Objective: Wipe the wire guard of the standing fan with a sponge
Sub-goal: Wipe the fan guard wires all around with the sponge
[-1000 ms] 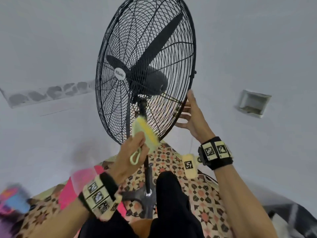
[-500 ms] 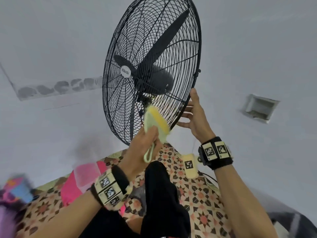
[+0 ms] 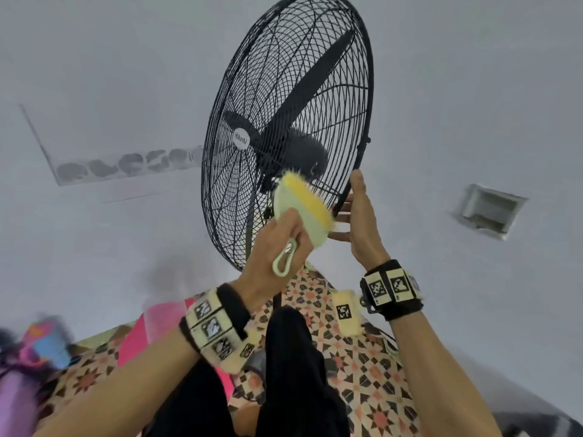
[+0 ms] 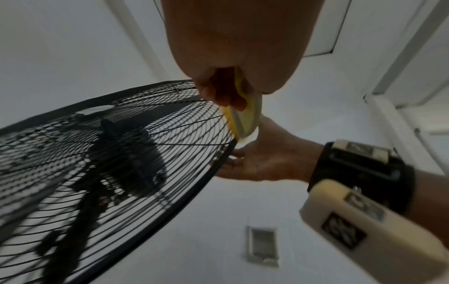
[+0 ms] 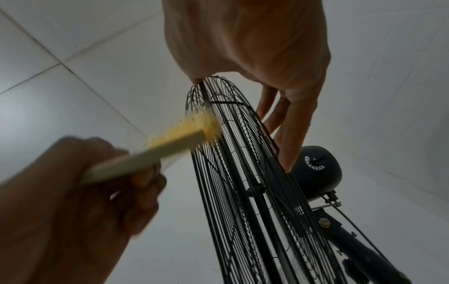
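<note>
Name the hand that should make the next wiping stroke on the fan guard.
Left. The left hand grips the sponge, whose yellow face is against the wire guard near its lower rim. The right hand holds no sponge; its straight fingers rest behind the rim, probably bracing the fan.

Wide open to the left of the wire guard, free air out to the pale wall. Lower right rim crowded: right hand there with fingers behind the wires, sponge and left hand at the front. Behind, motor housing and stand pole blocking.
</note>
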`<state>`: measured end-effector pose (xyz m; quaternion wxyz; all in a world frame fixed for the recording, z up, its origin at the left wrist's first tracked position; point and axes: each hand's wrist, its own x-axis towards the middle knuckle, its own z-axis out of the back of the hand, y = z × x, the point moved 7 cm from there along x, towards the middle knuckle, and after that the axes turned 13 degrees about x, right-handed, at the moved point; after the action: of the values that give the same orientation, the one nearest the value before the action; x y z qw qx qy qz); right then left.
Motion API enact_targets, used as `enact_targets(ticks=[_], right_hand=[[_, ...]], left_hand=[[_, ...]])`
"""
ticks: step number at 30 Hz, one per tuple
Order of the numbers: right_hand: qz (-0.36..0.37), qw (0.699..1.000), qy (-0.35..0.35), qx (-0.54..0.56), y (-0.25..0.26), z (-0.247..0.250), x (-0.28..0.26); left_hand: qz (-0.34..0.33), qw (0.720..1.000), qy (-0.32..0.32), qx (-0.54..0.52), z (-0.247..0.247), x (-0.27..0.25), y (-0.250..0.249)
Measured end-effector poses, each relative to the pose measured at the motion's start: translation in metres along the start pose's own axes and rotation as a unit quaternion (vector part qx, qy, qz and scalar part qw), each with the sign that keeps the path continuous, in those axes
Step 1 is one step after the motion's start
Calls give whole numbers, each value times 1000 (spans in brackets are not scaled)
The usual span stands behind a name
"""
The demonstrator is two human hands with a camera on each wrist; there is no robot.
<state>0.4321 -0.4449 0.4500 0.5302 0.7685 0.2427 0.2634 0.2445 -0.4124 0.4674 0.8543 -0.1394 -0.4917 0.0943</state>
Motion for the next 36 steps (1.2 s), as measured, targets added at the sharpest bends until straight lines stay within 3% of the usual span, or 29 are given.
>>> enact_targets(ticks=[4, 8, 11, 16, 22, 26, 31, 36], right_hand=[[19, 1000, -9, 11, -4, 7, 0], [119, 990, -60, -47, -6, 4, -7], [205, 969, -89, -101, -8, 1, -5], [290, 944, -121, -96, -12, 17, 5], [281, 947, -144, -57, -22, 57, 28], [262, 950, -162, -52, -27, 68, 35], [246, 944, -217, -37, -36, 67, 39], [272, 938, -212, -30, -31, 55, 32]], left_hand=[[55, 995, 82, -22, 0, -44, 38], [219, 969, 53, -99, 22, -22, 74], [283, 949, 15, -139, 37, 19, 100], [297, 944, -21, -146, 47, 84, 149], [364, 906, -82, -200, 43, 140, 196], [354, 923, -42, -145, 15, 132, 190], [288, 942, 70, -159, -1, 106, 159], [322, 929, -68, -171, 23, 123, 175]])
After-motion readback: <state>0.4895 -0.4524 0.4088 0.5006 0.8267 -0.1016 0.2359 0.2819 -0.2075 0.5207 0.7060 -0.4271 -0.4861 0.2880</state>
